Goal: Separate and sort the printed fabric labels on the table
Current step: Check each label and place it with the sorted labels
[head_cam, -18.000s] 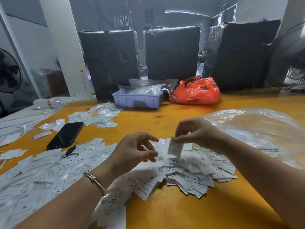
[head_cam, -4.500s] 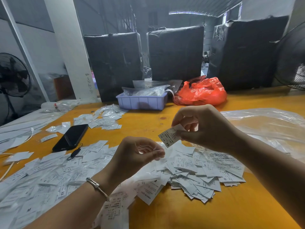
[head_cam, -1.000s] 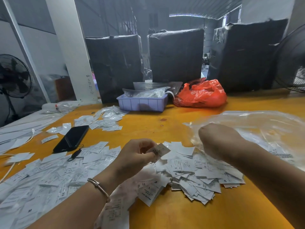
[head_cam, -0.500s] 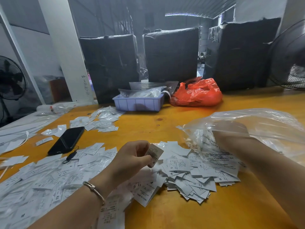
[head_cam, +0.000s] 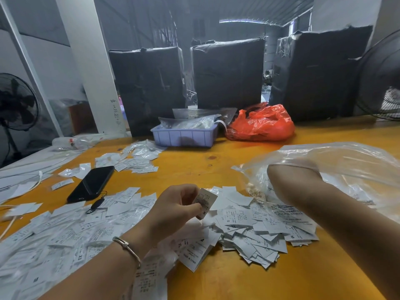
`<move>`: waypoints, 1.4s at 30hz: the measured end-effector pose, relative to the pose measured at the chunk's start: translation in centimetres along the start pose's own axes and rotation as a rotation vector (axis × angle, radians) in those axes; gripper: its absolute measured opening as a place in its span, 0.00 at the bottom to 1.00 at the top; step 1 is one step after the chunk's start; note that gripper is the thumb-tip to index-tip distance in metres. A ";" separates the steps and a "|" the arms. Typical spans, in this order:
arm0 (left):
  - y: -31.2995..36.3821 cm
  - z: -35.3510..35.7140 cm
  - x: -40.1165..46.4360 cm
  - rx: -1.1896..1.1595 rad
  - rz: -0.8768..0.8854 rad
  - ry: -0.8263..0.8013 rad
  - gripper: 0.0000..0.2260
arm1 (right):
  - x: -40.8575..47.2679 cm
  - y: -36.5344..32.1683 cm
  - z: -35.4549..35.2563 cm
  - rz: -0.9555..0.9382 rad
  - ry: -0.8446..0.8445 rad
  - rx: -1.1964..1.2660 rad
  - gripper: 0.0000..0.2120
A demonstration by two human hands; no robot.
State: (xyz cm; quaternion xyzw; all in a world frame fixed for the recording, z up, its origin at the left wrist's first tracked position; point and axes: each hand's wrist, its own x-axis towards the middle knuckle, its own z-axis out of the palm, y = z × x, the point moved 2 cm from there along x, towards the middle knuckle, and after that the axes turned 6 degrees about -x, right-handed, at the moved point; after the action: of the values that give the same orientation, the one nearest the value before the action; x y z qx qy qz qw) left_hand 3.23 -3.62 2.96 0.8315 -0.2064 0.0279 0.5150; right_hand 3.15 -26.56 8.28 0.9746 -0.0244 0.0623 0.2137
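My left hand (head_cam: 175,206) pinches one label (head_cam: 204,202) between thumb and curled fingers; its long axis runs from upper right down to lower left, printed face toward me, an "S" near its lower end. My right hand (head_cam: 296,169) is inside the clear bag (head_cam: 346,156), blurred behind the plastic, so I cannot tell whether it grips anything. Below the hands lies the pile (head_cam: 255,230) on the table (head_cam: 249,278), its labels pointing every way, showing "S", "M", "XL" and "MADE IN CHINA". Left of it spreads a flatter layer (head_cam: 54,239), one label reading "XS". Beyond it lies a phone (head_cam: 92,184).
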 end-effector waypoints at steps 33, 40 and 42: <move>1.7 -0.3 -0.6 -0.372 0.053 -0.041 0.10 | 0.1 -3.3 0.2 -0.451 -0.153 1.456 0.16; 1.2 -0.3 -0.4 -0.324 0.015 -0.002 0.12 | 1.4 -1.3 1.3 -0.157 0.192 0.694 0.11; 1.1 -0.3 -0.3 -0.320 0.012 -0.002 0.12 | 1.2 -0.7 1.4 -0.056 0.271 0.428 0.12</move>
State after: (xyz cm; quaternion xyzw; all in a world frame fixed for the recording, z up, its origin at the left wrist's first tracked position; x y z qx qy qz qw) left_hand 2.57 -3.70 3.97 0.7376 -0.2139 -0.0032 0.6405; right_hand 4.58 -26.57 6.90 0.9807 0.0451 0.1902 0.0057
